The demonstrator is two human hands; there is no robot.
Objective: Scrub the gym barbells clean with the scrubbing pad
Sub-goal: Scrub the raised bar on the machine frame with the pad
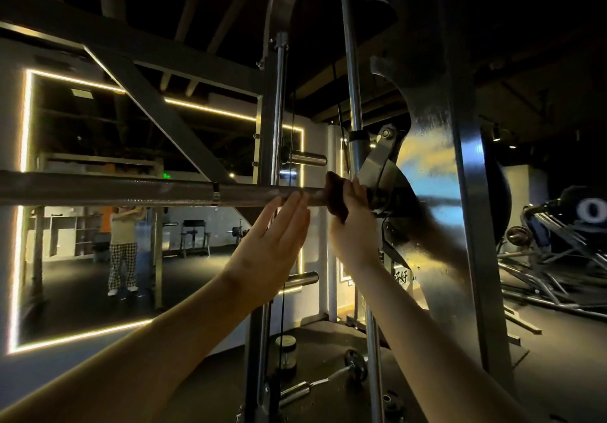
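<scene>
- Far L: wall mirror [82,242] w/ lit edge strip. Not part of the job.
- Barbell [131,189] runs level across the view, L edge to the rack on the R. The long L stretch looks dull and brownish, w/ no wet streaks or foam visible. Prob. not scrubbed yet, but light is too dim to be sure.
- Left hand [272,235]: fingers straight and together, tips touching the bar's underside just L of the pad. It steadies the bar and grips nothing.
- Scrubbing pad [335,201]: dark, folded over the bar near its R end, right beside the hook bracket [377,163].
- Right hand [356,225]: fingers and thumb curled round the pad, pinching it onto the bar. Looks like mid-scrub.
- Guide rod [353,78] rises behind the pad, so the R end is as far as the pad can go.
- Progress est.: early. Work is at one end only, and most of the bar to the L is left.
- Lower R of centre: curl bar [315,386] lies on the floor, untouched. Likely also to do.
</scene>
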